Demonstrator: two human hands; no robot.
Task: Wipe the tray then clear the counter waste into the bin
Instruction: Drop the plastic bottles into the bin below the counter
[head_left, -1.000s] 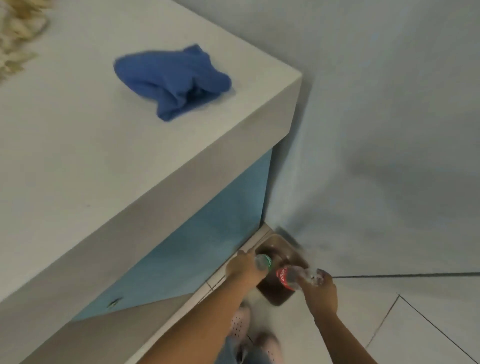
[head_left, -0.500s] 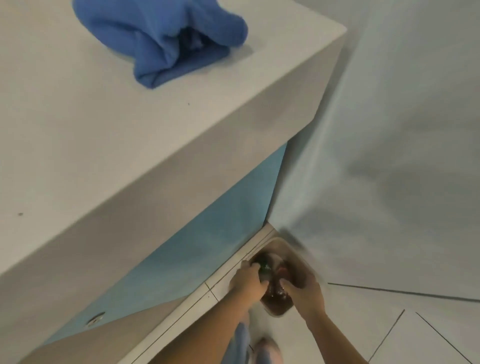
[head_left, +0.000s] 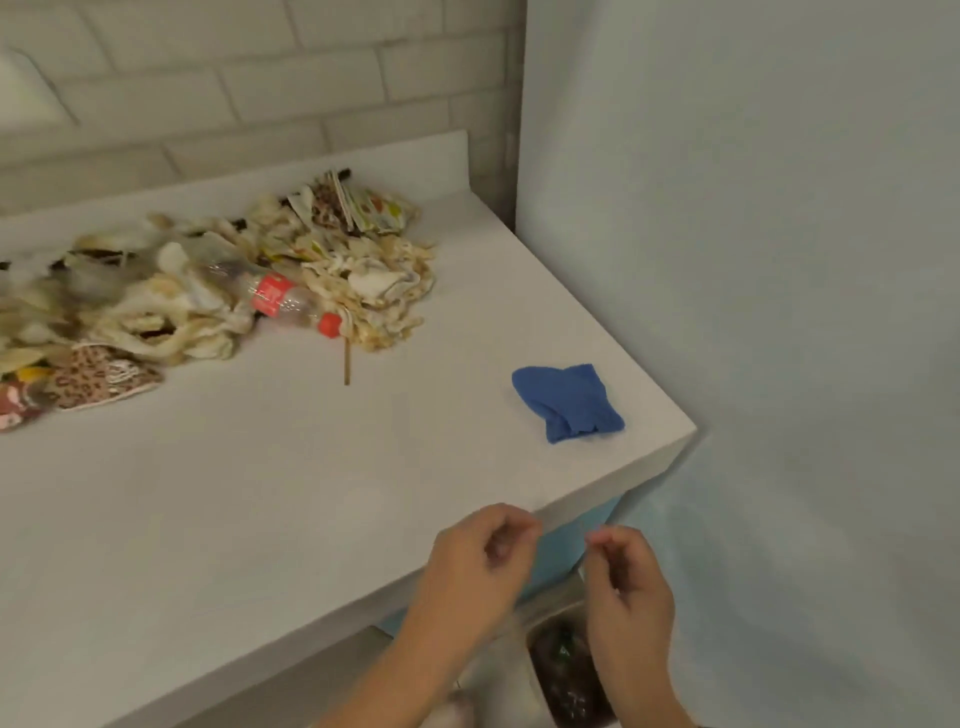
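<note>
A heap of waste (head_left: 218, 280), crumpled papers and wrappers, lies at the back left of the white counter (head_left: 260, 493). A clear plastic bottle (head_left: 283, 304) with a red label and red cap lies in the heap, and a thin wooden stick (head_left: 346, 361) pokes out below it. A blue cloth (head_left: 569, 402) sits crumpled near the counter's right corner. The brown bin (head_left: 566, 675) stands on the floor below that corner, with bottles inside. My left hand (head_left: 478, 561) and right hand (head_left: 626, 587) hover at the counter's front edge, above the bin, fingers loosely curled and holding nothing.
A pale blue wall (head_left: 753, 260) runs along the counter's right side. White tiles (head_left: 234, 78) back the counter. The cabinet front under the counter is blue (head_left: 582, 535).
Both hands have let go of the bottles into the bin and risen to counter height. My view has lifted from the floor to the counter and the waste heap.
</note>
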